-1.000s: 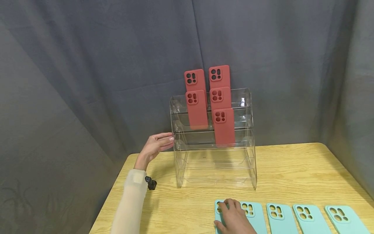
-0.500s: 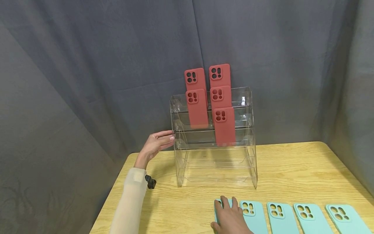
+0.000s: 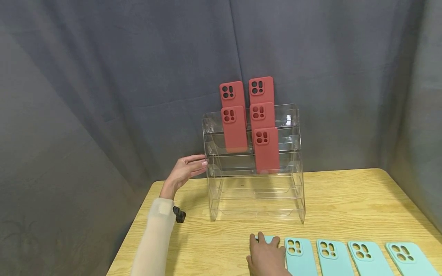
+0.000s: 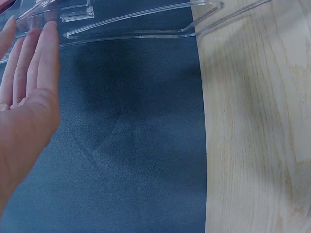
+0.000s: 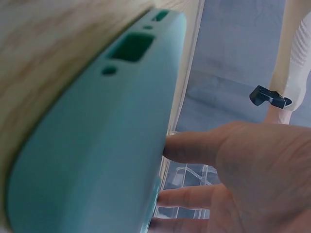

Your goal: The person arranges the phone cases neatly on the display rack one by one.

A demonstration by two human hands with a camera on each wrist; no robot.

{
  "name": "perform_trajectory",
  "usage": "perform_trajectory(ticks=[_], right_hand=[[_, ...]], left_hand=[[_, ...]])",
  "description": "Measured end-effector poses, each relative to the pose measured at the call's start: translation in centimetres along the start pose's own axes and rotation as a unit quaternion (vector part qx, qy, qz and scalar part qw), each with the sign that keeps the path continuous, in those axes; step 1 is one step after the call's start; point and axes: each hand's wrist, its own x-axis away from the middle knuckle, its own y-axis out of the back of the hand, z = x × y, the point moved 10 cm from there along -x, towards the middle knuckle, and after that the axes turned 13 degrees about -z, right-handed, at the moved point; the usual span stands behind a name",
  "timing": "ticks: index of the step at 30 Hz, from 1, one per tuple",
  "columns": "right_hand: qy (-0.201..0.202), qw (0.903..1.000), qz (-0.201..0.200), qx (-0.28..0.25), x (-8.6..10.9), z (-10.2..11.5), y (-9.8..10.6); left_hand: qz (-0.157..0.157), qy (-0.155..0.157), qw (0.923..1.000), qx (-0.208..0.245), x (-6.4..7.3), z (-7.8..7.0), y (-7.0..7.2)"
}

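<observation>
My left hand (image 3: 183, 172) has its fingers stretched out, fingertips right at the left side of a clear acrylic stepped rack (image 3: 255, 175). In the left wrist view the straight fingers (image 4: 47, 63) overlap the rack's clear edge. Several red phone cases (image 3: 266, 155) lean upright on the rack's upper tiers. My right hand (image 3: 266, 257) lies spread over the leftmost teal phone case (image 3: 268, 238) on the table, hiding most of it. The right wrist view has this case (image 5: 107, 131) close up, with the thumb (image 5: 187, 147) and fingers extended, tips at its surface.
More teal phone cases (image 3: 301, 262) lie in a row to the right of my right hand along the wooden table's (image 3: 345, 207) front. The rack's lower tiers hold nothing. A grey curtain (image 3: 155, 76) hangs behind the table and at both sides.
My right hand has shifted a little left and spread its fingers over the leftmost teal case, covering more of it. The left hand stays at the rack's side.
</observation>
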Motion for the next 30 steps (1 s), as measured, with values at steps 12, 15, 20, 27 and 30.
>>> perform_trajectory(ticks=[12, 15, 20, 27, 30], right_hand=[[0.018, 0.9990, -0.017, -0.037, -0.2, 0.4, 0.4], [0.009, 0.9978, -0.009, -0.064, -0.6, 0.6, 0.9], [0.003, 0.9937, -0.024, -0.109, -1.4, 1.0, 3.1], [0.034, 0.9852, -0.113, -0.124, -3.1, 2.2, 7.3], [0.056, 0.9769, -0.158, -0.132, -3.9, 2.9, 9.2]], left_hand=[[-0.001, 0.001, 1.0000, -0.005, -0.1, -0.1, 0.0], [-0.001, 0.002, 1.0000, -0.006, 0.0, -0.1, 0.0], [0.001, 0.003, 1.0000, -0.003, 0.0, -0.1, -0.2], [-0.001, 0.003, 1.0000, -0.003, -0.2, 0.1, 0.0], [-0.004, 0.002, 1.0000, 0.001, -0.2, 0.2, -0.1]])
